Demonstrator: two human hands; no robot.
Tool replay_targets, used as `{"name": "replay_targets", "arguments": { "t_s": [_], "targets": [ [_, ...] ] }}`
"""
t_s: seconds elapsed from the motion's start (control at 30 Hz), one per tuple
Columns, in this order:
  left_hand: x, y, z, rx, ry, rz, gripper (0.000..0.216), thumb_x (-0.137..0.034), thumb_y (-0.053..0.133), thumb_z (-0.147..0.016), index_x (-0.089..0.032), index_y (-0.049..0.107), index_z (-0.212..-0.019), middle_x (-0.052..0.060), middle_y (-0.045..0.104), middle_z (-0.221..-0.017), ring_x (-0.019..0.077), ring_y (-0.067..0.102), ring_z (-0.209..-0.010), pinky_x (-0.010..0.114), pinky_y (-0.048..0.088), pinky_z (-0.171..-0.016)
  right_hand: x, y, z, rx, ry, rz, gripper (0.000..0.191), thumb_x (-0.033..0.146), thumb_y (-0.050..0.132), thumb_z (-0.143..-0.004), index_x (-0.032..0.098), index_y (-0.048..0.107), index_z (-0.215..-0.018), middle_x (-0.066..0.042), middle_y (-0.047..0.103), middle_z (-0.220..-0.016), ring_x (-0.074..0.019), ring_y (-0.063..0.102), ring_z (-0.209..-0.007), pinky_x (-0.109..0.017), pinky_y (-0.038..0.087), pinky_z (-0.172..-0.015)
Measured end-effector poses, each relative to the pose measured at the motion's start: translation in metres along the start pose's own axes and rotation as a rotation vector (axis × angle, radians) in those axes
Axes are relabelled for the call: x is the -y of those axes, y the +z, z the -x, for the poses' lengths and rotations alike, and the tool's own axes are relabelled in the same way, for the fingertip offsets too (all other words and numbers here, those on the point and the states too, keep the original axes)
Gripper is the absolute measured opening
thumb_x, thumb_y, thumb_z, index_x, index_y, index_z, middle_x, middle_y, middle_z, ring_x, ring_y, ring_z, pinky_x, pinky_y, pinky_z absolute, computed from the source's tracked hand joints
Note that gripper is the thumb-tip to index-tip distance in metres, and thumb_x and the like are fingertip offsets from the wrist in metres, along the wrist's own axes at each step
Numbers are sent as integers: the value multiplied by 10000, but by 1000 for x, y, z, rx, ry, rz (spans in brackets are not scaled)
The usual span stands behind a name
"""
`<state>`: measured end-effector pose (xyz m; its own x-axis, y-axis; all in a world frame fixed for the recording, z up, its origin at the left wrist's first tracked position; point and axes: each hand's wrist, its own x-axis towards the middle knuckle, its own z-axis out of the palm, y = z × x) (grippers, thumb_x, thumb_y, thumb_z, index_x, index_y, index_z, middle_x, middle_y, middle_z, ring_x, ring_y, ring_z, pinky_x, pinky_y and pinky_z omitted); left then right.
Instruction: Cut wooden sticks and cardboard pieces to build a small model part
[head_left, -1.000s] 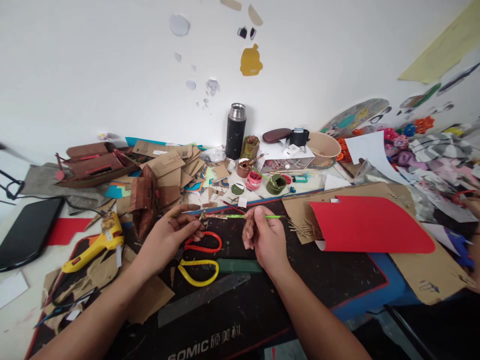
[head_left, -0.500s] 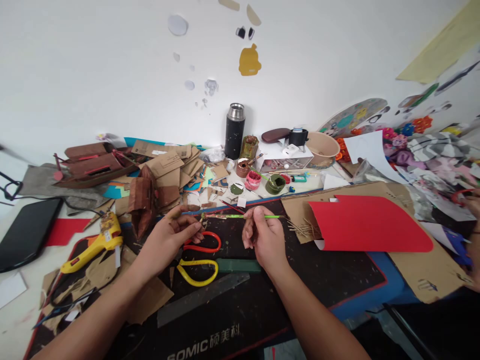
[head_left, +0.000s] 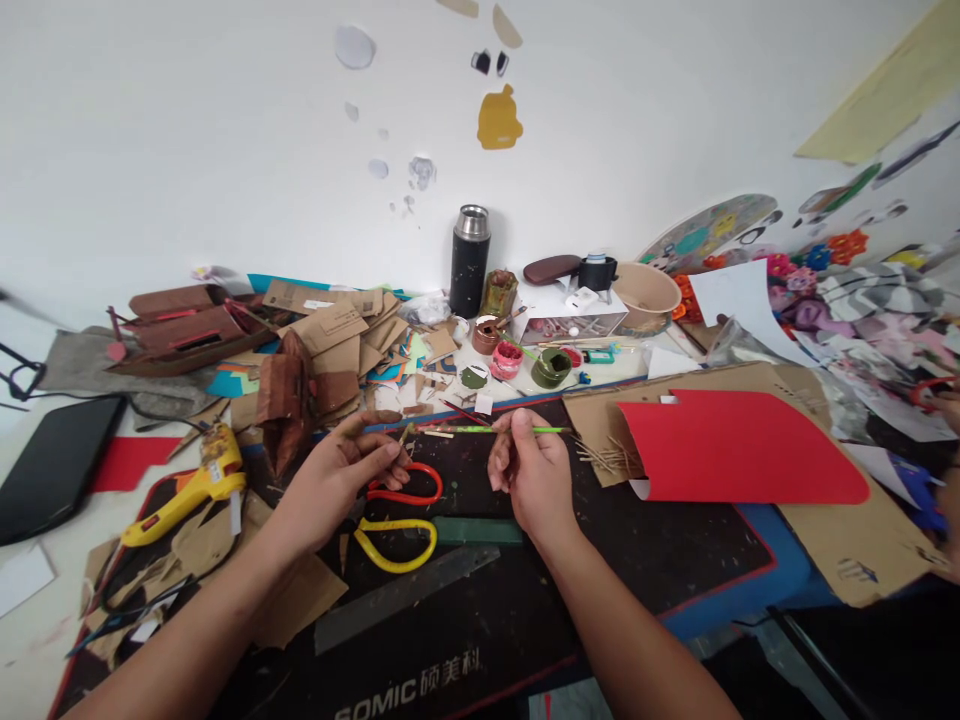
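Observation:
My right hand (head_left: 534,468) is closed around a thin paintbrush (head_left: 472,430) with a light green handle. The brush lies almost level, its tip pointing left toward my left hand (head_left: 358,462). Between the thumb and fingers of that hand is a small thin stick (head_left: 403,438) with an olive-green tint. Brush tip and stick are very close; whether they touch is hard to tell. Below my left fingers lie scissors with one red handle (head_left: 409,484) and one yellow handle (head_left: 397,546). An open pot of olive-green paint (head_left: 551,368) stands behind my right hand.
Cardboard scraps (head_left: 330,335) and brown model boats (head_left: 195,330) crowd the left, with a yellow glue gun (head_left: 187,495) in front. A black thermos (head_left: 470,262) stands by the wall. Red card (head_left: 742,445) and thin sticks (head_left: 609,455) lie right. Another person's hand (head_left: 946,408) is at the right edge.
The paintbrush has shifted slightly to the right with my right hand, drawing its tip back a little from my left fingers. My left hand has barely moved.

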<state>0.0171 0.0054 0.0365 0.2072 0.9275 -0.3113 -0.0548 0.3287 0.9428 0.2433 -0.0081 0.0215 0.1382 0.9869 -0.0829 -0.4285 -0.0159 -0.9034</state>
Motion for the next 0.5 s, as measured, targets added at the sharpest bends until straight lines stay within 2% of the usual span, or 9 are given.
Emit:
{"name": "replay_targets", "arguments": {
  "t_s": [0.1, 0.3, 0.5],
  "targets": [
    [-1, 0, 0, -6, -11, 3, 636, -508, 896, -756, -208, 507, -1160, 4, 746, -760, 189, 709, -656, 307, 586, -650, 1, -1, -1, -29, -5, -7, 463, 638, 718, -935, 188, 660, -842, 74, 518, -511, -87, 488, -345, -174, 302, -327],
    [-5, 2, 1, 12, 11, -83, 595, -528, 870, -771, -213, 524, -1139, -8, 734, -731, 187, 703, -647, 305, 580, -657, 1, 1, 2, 44, 7, 6, 468, 642, 703, -942, 186, 668, -842, 68, 522, -511, -94, 497, -349, -185, 320, -334],
    [-3, 2, 1, 0, 8, -68, 608, -520, 881, -757, -211, 524, -1139, -7, 736, -759, 184, 700, -656, 306, 583, -651, 0, -2, -1, -50, -11, -14, 470, 649, 720, -927, 189, 661, -850, 76, 519, -514, -85, 485, -343, -171, 289, -321]
  ]
}}
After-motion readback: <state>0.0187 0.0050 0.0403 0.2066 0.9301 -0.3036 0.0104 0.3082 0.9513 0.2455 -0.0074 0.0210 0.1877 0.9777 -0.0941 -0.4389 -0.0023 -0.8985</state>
